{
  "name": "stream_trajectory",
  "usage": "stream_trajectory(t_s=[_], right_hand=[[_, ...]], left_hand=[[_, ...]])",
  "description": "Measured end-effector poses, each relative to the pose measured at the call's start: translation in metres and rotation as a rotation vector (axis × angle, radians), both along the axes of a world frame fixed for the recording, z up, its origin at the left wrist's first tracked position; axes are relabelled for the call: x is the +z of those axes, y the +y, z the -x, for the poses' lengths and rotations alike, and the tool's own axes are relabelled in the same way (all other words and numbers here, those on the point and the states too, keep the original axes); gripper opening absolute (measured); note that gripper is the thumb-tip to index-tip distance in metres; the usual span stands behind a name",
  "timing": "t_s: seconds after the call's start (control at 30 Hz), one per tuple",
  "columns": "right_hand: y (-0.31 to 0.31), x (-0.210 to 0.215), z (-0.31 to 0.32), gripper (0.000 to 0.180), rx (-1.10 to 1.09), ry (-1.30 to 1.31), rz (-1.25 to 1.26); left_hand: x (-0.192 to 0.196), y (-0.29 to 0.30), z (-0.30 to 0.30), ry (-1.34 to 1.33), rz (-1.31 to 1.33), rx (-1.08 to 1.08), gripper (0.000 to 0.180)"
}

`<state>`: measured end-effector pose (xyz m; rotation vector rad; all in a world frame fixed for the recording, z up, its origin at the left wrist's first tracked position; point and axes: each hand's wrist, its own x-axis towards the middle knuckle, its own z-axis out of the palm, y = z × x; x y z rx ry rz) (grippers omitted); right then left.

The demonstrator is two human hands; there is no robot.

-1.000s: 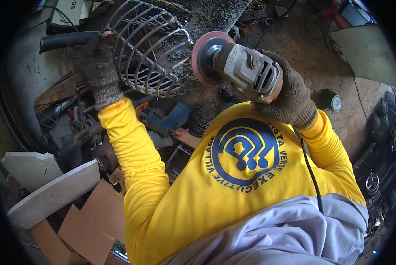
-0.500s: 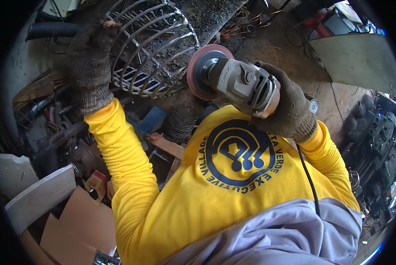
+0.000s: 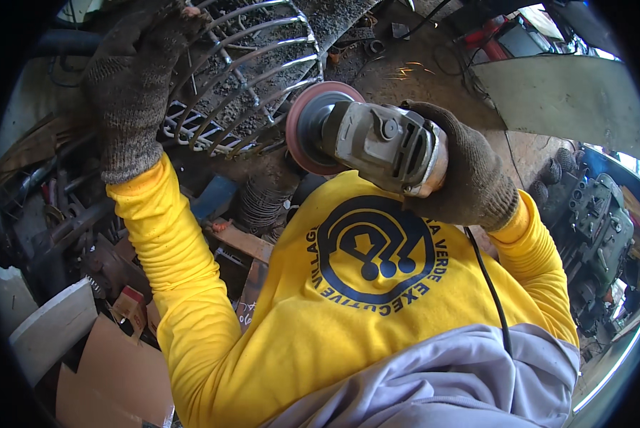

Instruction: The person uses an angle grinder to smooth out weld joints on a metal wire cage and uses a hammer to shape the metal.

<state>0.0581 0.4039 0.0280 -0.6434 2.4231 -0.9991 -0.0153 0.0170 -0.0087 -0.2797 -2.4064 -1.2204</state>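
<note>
My right hand [image 3: 470, 167], in a dark knitted glove, is closed around the body of a grey angle grinder [image 3: 384, 143]. The grinder's reddish disc [image 3: 302, 135] is beside the right end of a curved metal-rod cage [image 3: 241, 78]; whether it touches a rod cannot be made out. Bright, shiny patches show on several rods. My left hand [image 3: 138, 78], gloved too, grips the cage's left side, with a bare fingertip poking out at the top. Part of the cage is hidden behind that hand.
A black cord [image 3: 488, 278] hangs from the grinder across my yellow shirt. Small sparks [image 3: 409, 69] fly over the floor beyond the disc. Coiled wire [image 3: 263, 203], a wooden board [image 3: 241, 241] and cardboard [image 3: 120, 371] lie at the left. Greenish machine parts [image 3: 602, 225] stand at right.
The view has shifted, so most things sit a little further left in it. The grinder stays in my right hand near the cage's right end, and my left hand keeps its hold.
</note>
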Motion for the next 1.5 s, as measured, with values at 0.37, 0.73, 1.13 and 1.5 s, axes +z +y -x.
stream_trajectory(t_s=[0.37,0.73,1.13,1.5], right_hand=[[-0.001,0.018,0.01,0.087,0.049,0.017,-0.098],[0.002,0.016,0.021,0.087,0.115,-0.124,-0.027],[0.009,0.017,0.027,0.093,0.158,-0.156,-0.063],[0.011,0.019,0.028,0.094,0.127,-0.106,-0.162]], left_hand=[[0.004,0.017,-0.006,-0.156,-0.349,-0.121,0.026],[0.008,0.025,-0.014,-0.158,-0.029,0.048,0.03],[0.01,0.018,-0.015,-0.175,-0.131,-0.053,0.029],[0.042,0.071,-0.022,0.111,0.222,0.118,0.039]])
